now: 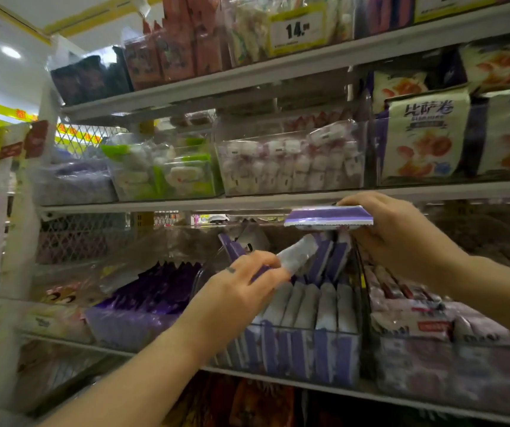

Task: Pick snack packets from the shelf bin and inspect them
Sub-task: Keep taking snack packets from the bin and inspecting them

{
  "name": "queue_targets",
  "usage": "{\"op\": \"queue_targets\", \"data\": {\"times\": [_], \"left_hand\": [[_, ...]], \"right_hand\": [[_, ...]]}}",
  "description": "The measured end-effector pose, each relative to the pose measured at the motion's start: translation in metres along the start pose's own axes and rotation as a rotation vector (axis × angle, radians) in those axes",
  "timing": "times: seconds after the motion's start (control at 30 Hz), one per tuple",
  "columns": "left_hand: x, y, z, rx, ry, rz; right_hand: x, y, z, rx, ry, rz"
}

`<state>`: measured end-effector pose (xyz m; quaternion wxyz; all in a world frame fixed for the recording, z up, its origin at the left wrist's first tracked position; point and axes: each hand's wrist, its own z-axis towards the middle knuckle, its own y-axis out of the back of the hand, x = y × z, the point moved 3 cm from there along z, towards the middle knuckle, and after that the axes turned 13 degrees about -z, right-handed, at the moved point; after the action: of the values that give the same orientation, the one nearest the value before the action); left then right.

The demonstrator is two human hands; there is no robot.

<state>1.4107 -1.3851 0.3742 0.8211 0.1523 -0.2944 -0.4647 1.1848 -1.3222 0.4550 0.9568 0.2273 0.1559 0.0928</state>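
Care suits the left hand (241,288), pinching a tilted white-and-purple foil packet (297,254) seemingly half out of the clear plastic shelf bin (309,330): lift it straight, while the right hand (401,235) grips a flat purple-striped packet (329,216) above.

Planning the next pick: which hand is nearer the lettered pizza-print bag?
Right. The right hand, holding a purple packet, is below the pizza-print bag; the left hand is lower and farther left, gripping a white packet.
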Motion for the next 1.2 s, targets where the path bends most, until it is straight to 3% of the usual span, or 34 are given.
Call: {"op": "queue_targets", "data": {"times": [0.13, 0.4, 0.47, 0.57, 0.63, 0.77, 0.9, 1.07, 1.2], "left_hand": [[-0.016, -0.004, -0.009, 0.156, -0.052, 0.048], [-0.029, -0.024, 0.003, 0.12, -0.068, -0.036], [-0.02, -0.027, 0.003, 0.2, 0.086, -0.109], [-0.006, -0.032, -0.009, 0.381, 0.46, -0.274], [-0.009, -0.033, -0.011, 0.396, 0.632, -0.357], [-0.018, -0.038, 0.0, 0.401, 0.784, -0.399], [-0.001, -0.027, 0.011, 0.57, 0.915, -0.58], [0.008, -0.016, 0.023, 0.68, 0.877, -0.6], [-0.002, -0.029, 0.035, 0.656, 0.763, -0.581]], "right_hand": [[-0.004, 0.014, -0.006, -0.02, -0.051, 0.012], [0.003, 0.008, -0.008, 0.058, 0.012, -0.023], [0.002, 0.003, -0.008, 0.088, 0.019, -0.032], [-0.001, -0.003, -0.007, 0.109, 0.018, -0.04], [-0.001, -0.006, -0.005, 0.107, 0.008, -0.038], [0.004, -0.009, -0.002, 0.099, 0.017, -0.03], [0.007, -0.009, -0.002, 0.109, 0.026, -0.019], [0.005, -0.014, 0.0, 0.1, 0.01, -0.027], [0.006, -0.021, 0.002, 0.096, 0.021, -0.036]]}}
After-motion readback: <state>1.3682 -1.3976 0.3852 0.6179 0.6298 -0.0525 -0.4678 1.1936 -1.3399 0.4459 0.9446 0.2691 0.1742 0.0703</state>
